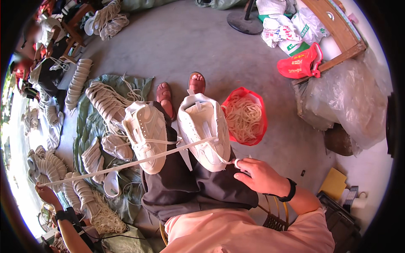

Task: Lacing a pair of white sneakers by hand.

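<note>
Two white sneakers rest on my thighs, toes toward me: a left sneaker with a lace through its lowest eyelets, and a right sneaker. A flat white shoelace passes through the front eyelets of the right sneaker. Its long end runs taut to the far left, where my left hand grips it with the arm stretched out. Beside the right sneaker's toe, my right hand pinches the short end of that lace between thumb and fingers. A white band circles one finger of this hand.
A red container full of loose laces stands right of my feet. Stacks of nested shoes lie on a green sheet to the left. Other people sit at the far left. Plastic bags and a wooden frame occupy the upper right.
</note>
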Demonstrator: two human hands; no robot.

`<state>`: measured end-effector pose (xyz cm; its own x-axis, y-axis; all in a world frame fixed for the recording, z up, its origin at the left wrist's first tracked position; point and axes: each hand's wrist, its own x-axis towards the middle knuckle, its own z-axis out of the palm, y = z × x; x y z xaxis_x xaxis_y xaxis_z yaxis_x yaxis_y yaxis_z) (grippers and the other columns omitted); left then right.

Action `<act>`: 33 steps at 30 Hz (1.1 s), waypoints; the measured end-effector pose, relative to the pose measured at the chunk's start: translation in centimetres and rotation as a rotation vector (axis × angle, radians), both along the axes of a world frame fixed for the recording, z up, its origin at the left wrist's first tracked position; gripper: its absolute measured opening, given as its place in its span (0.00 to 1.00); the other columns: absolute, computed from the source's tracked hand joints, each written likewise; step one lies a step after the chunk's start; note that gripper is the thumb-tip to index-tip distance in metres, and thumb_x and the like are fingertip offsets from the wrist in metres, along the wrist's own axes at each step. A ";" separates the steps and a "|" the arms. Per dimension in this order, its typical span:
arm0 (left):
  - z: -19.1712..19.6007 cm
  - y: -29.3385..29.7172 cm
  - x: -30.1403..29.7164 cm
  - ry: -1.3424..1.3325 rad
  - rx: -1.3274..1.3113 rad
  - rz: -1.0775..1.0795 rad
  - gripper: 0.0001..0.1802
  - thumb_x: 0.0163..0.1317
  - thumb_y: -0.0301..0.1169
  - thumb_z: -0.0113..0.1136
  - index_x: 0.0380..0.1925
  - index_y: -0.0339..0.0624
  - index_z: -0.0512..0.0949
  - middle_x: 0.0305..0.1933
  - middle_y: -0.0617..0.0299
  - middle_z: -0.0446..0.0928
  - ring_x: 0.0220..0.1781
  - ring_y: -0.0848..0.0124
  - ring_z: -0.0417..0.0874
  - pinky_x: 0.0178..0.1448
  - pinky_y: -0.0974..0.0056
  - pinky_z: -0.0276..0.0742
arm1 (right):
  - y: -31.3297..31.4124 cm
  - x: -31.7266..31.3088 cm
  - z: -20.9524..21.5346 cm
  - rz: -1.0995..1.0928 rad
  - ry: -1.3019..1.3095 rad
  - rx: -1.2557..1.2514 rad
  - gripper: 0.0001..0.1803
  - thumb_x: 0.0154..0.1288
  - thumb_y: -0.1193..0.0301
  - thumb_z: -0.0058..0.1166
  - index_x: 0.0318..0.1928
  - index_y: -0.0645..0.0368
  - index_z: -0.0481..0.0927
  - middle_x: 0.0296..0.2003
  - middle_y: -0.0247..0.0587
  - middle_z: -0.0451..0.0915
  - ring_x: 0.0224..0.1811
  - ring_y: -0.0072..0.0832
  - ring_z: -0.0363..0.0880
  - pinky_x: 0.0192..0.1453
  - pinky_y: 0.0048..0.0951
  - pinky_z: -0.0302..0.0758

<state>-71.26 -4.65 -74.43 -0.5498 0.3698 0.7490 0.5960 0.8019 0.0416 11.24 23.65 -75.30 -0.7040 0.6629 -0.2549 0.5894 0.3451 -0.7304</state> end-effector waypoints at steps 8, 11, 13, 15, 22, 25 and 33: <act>-0.3 1.6 0.3 0.008 0.091 0.035 0.19 0.75 0.39 0.46 0.49 0.39 0.82 0.45 0.49 0.86 0.47 0.50 0.87 0.53 0.53 0.80 | 1.4 2.2 -1.5 -0.369 0.049 0.014 0.12 0.70 0.70 0.59 0.44 0.68 0.82 0.54 0.52 0.80 0.38 0.40 0.87 0.43 0.36 0.83; 0.9 2.5 0.8 0.040 0.139 -0.022 0.19 0.75 0.40 0.48 0.49 0.39 0.82 0.43 0.52 0.87 0.45 0.56 0.88 0.52 0.55 0.81 | 2.6 2.6 -2.6 -0.453 0.135 0.009 0.10 0.71 0.71 0.58 0.41 0.68 0.82 0.42 0.50 0.84 0.36 0.42 0.85 0.42 0.33 0.82; 1.9 3.2 1.6 -0.151 0.282 -0.069 0.20 0.75 0.42 0.48 0.50 0.38 0.82 0.41 0.55 0.87 0.42 0.61 0.89 0.51 0.56 0.81 | 3.5 2.2 -2.2 -0.467 0.098 -0.027 0.10 0.71 0.71 0.58 0.41 0.68 0.81 0.40 0.49 0.84 0.36 0.40 0.85 0.42 0.33 0.81; 2.8 3.0 1.2 -0.064 0.238 -0.075 0.21 0.75 0.43 0.48 0.50 0.38 0.82 0.40 0.56 0.87 0.42 0.62 0.89 0.50 0.57 0.81 | 4.1 1.2 -1.3 -0.476 0.063 -0.064 0.08 0.71 0.73 0.57 0.43 0.66 0.81 0.36 0.47 0.84 0.35 0.34 0.86 0.41 0.31 0.81; 4.2 3.6 2.1 -0.046 0.227 -0.058 0.23 0.77 0.46 0.47 0.48 0.39 0.82 0.35 0.60 0.87 0.38 0.62 0.88 0.45 0.58 0.82 | 5.0 -5.3 0.2 -0.236 0.340 0.324 0.12 0.67 0.81 0.58 0.50 0.65 0.82 0.45 0.43 0.81 0.41 0.32 0.83 0.44 0.30 0.79; 5.0 4.4 4.1 -0.097 0.259 -0.039 0.23 0.77 0.47 0.47 0.48 0.39 0.82 0.33 0.60 0.86 0.37 0.63 0.88 0.44 0.57 0.82 | 4.8 -8.0 -0.1 -0.131 0.334 0.477 0.14 0.64 0.79 0.60 0.50 0.62 0.83 0.46 0.40 0.79 0.45 0.38 0.79 0.51 0.36 0.78; 5.9 2.2 3.5 -0.050 0.271 -0.030 0.24 0.77 0.48 0.48 0.45 0.38 0.83 0.30 0.61 0.85 0.32 0.66 0.86 0.39 0.60 0.81 | 4.7 -11.1 -0.8 0.008 0.265 0.565 0.11 0.62 0.70 0.64 0.45 0.60 0.85 0.50 0.41 0.75 0.51 0.40 0.72 0.58 0.40 0.73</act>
<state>-67.73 -2.40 -68.51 -0.5803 0.1765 0.7951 0.6112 0.7396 0.2819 0.16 28.39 -76.05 -0.7008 0.6387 0.3178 0.4089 0.7246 -0.5547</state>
